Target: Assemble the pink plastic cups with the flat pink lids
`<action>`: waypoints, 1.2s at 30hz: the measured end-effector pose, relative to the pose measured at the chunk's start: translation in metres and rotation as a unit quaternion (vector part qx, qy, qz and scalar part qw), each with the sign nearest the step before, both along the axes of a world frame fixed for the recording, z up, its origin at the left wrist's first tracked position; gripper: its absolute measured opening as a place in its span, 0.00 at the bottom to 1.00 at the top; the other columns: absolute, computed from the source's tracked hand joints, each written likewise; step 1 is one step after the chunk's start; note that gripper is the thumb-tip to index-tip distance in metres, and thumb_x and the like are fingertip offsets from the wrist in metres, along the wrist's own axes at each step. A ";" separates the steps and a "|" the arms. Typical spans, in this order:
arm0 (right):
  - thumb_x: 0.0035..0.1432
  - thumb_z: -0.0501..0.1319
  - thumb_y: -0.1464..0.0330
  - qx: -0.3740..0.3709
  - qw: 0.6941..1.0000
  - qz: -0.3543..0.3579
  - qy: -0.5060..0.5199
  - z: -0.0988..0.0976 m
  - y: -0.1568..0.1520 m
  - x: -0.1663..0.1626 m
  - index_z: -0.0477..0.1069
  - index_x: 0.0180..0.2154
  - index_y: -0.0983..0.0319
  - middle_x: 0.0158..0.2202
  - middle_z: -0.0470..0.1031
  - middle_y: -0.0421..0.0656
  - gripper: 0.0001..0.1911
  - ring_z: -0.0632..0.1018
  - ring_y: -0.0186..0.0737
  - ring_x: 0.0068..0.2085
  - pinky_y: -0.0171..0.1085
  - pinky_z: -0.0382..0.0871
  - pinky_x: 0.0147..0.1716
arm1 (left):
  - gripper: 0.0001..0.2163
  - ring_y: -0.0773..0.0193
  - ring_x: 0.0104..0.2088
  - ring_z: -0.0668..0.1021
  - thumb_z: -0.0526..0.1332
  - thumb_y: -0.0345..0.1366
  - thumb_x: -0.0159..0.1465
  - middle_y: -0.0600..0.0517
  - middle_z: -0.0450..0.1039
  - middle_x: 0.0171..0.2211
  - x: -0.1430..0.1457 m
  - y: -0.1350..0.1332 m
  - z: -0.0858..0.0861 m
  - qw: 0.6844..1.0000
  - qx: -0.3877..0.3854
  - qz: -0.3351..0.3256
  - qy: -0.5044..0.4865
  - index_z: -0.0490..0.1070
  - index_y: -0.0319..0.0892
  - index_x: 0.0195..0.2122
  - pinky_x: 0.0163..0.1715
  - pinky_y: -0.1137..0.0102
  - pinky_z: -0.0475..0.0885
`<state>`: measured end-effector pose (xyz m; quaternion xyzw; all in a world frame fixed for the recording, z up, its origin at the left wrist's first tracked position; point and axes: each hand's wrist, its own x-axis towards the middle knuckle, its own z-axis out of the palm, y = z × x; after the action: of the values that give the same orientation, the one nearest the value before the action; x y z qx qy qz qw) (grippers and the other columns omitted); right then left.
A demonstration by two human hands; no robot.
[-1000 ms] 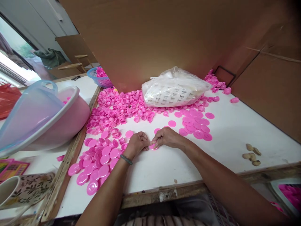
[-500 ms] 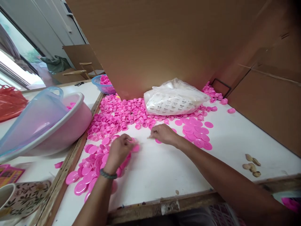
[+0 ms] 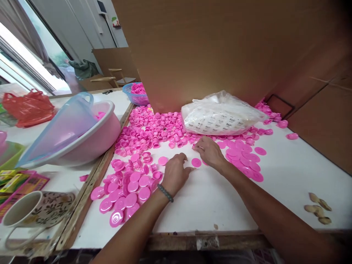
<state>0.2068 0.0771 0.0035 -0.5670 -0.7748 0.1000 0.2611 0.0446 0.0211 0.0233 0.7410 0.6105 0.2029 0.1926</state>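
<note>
My left hand (image 3: 177,174), with a dark beaded bracelet at the wrist, hovers low over the white tabletop. Its thumb and fingers are apart around a gap, just left of a flat pink disc (image 3: 196,162). My right hand (image 3: 209,152) reaches in front of the plastic bag, fingertips pinched together; a bit of pink shows at them, too small to name. Another pink disc (image 3: 163,160) lies left of my left hand. Pink round lidded pieces (image 3: 132,187) are heaped by my left forearm. Overlapping thin pink discs (image 3: 243,157) spread right of my right hand.
Small pink cups (image 3: 156,128) cover the back of the table, beside a clear bag of printed white packets (image 3: 220,115). Cardboard (image 3: 206,55) walls the back and right. A wooden ledge divides off a basin (image 3: 101,143) and floral mug (image 3: 41,209). Nutshells (image 3: 319,209) lie right.
The view has swung left. My left hand has moved right, towards my right hand, and a pink piece at its fingertips is no longer there. The right hand stays near the bag, its fingers pinched.
</note>
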 end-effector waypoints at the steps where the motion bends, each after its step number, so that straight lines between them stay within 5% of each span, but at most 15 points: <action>1: 0.56 0.57 0.70 0.009 1.000 0.002 0.023 -0.001 -0.007 0.009 0.71 0.26 0.63 0.33 0.70 0.43 0.09 0.69 0.37 0.35 0.33 0.58 0.29 | 0.13 0.62 0.31 0.74 0.62 0.42 0.54 0.49 0.72 0.34 0.008 0.003 -0.009 1.000 0.001 -0.014 -0.016 0.68 0.41 0.38 0.29 0.71 0.63; 9: 0.57 0.56 0.72 -0.018 0.995 0.071 0.068 -0.021 -0.027 0.028 0.71 0.27 0.63 0.32 0.73 0.42 0.08 0.70 0.36 0.35 0.33 0.61 0.32 | 0.16 0.66 0.26 0.71 0.60 0.39 0.56 0.54 0.68 0.26 0.026 0.009 -0.046 0.993 -0.028 0.009 -0.114 0.65 0.42 0.45 0.28 0.72 0.63; 13: 0.56 0.53 0.77 -0.014 0.994 0.112 -0.010 -0.018 -0.028 0.021 0.71 0.26 0.64 0.29 0.72 0.43 0.11 0.68 0.36 0.33 0.33 0.59 0.31 | 0.13 0.68 0.25 0.70 0.59 0.40 0.57 0.55 0.69 0.25 0.026 0.010 -0.048 0.991 -0.017 0.016 -0.130 0.66 0.43 0.42 0.27 0.73 0.63; 18: 0.56 0.52 0.78 -0.013 0.993 0.107 -0.050 -0.019 -0.032 0.019 0.69 0.24 0.64 0.26 0.71 0.43 0.12 0.68 0.36 0.31 0.33 0.57 0.30 | 0.16 0.70 0.25 0.70 0.61 0.40 0.56 0.52 0.73 0.37 0.025 0.011 -0.052 0.987 -0.006 0.012 -0.157 0.63 0.44 0.45 0.28 0.73 0.64; 29: 0.49 0.52 0.82 -0.018 0.987 0.104 -0.118 -0.018 -0.033 0.007 0.67 0.23 0.64 0.22 0.69 0.41 0.12 0.65 0.35 0.28 0.33 0.51 0.25 | 0.15 0.67 0.27 0.73 0.61 0.39 0.56 0.52 0.75 0.35 0.023 0.013 -0.056 0.991 0.009 0.005 -0.131 0.64 0.45 0.43 0.31 0.72 0.66; 36: 0.51 0.51 0.80 -0.013 0.981 0.108 -0.164 -0.012 -0.035 -0.001 0.71 0.30 0.64 0.27 0.72 0.44 0.11 0.67 0.37 0.31 0.36 0.54 0.31 | 0.13 0.67 0.27 0.72 0.61 0.34 0.55 0.53 0.74 0.33 0.024 0.011 -0.049 0.992 -0.005 0.010 -0.123 0.65 0.44 0.43 0.31 0.71 0.65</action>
<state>0.2057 0.0418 -0.0083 -0.4923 -0.8622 0.0437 0.1108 0.0685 0.0321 -0.0254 0.7033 0.5906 0.2912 0.2679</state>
